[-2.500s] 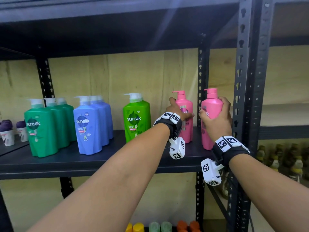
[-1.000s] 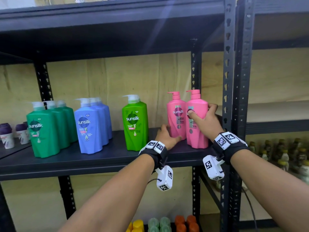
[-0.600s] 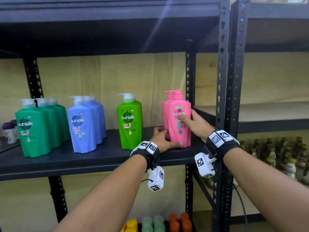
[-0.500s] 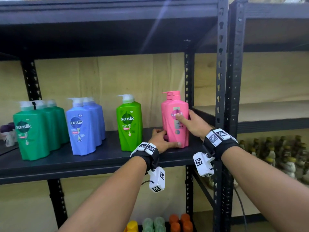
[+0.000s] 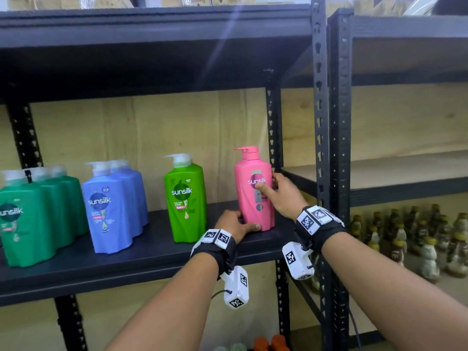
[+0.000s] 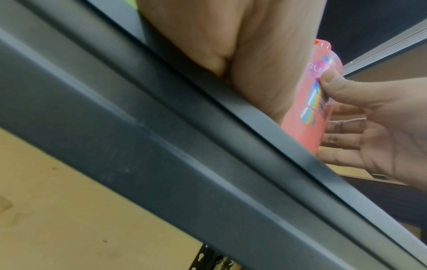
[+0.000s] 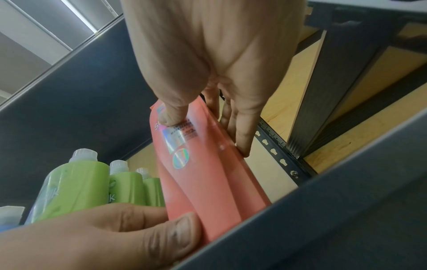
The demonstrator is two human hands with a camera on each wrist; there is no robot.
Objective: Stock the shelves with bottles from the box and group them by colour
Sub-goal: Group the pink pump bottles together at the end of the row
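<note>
Two pink bottles (image 5: 254, 188) stand upright on the dark shelf (image 5: 141, 259), one right behind the other, at the shelf's right end beside the upright post (image 5: 274, 138). Right hand (image 5: 283, 196) is on the front pink bottle: thumb pressed on the label, fingers wrapped round its right side, so it's clamped on it. Left hand (image 5: 234, 224) sits low at the base of the same bottle, thumb curled across the front bottom edge, fingers behind on the left side; heel of the hand rests on the shelf. Right wrist view shows both pink bottles touching, thumb on the label and fingers down the far side.

Left of them, apart: one light green bottle (image 5: 186, 198), then blue bottles (image 5: 111, 206) in a row front to back, then dark green bottles (image 5: 27, 219) at the far left. All upright. Small brown bottles (image 5: 417, 236) stand on the floor to the right, blurred.
</note>
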